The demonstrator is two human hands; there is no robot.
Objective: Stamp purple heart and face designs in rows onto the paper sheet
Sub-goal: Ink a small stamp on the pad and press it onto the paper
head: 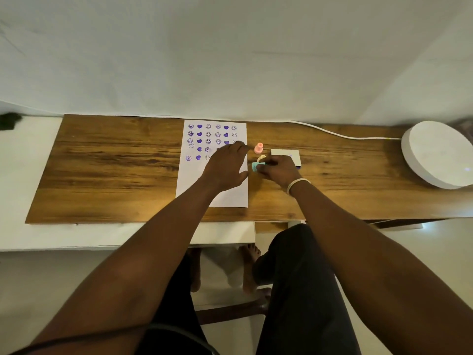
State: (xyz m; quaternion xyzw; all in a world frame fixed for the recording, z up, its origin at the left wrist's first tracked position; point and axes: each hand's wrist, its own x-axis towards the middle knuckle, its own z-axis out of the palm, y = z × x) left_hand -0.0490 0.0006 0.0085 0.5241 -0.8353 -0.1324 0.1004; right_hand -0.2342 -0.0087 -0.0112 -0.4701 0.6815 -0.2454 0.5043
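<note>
— Five rows of purple hearts and faces on paper sheet [194,175], mid wooden board [115,175]. Readable text?
— No. Left hand [225,167] flat, fingers spread on sheet.
— Right?
— Right hand [277,169] pinches teal stamp [255,166] beside sheet; pink stamp [258,148], white box [286,153] near.

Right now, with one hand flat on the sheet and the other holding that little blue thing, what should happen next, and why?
Probably carry the teal stamp, held in the right hand, over to the paper sheet and press it into the unfinished lower row. The upper rows look filled, the lower half is blank, and the left hand rests on the sheet, apparently steadying it. The pink stamp stands unused.
</note>
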